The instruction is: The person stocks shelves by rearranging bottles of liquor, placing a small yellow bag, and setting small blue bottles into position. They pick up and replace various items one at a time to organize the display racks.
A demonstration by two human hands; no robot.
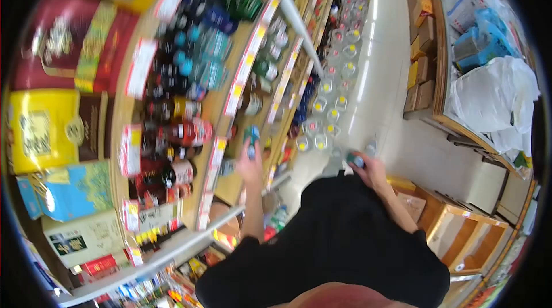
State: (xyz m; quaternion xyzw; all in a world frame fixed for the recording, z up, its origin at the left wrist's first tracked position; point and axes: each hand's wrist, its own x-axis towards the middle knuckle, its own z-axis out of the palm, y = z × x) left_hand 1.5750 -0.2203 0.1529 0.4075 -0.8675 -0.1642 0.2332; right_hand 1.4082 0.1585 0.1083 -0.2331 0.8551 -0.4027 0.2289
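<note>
My left hand point(250, 165) reaches out to the shelves, its fingers closed round a small green-and-blue container point(251, 134). Whether this is a can or a bottle is too blurred to tell. It is held at the edge of a shelf, close to bottles lying or standing there. My right hand point(374, 172) is above the aisle floor, away from the shelf, closed on a dark green container point(355, 160) with a pale end. Its kind is not clear either. Price tags point(217, 153) line the shelf edge beside my left hand.
Bottles point(178, 131) and gift boxes point(43, 130) fill the shelves at left. Several rows of large clear jugs point(321, 104) stand on the aisle floor. At right are a counter with white plastic bags point(489, 95), cardboard boxes point(422, 66) and a wooden cabinet point(466, 239).
</note>
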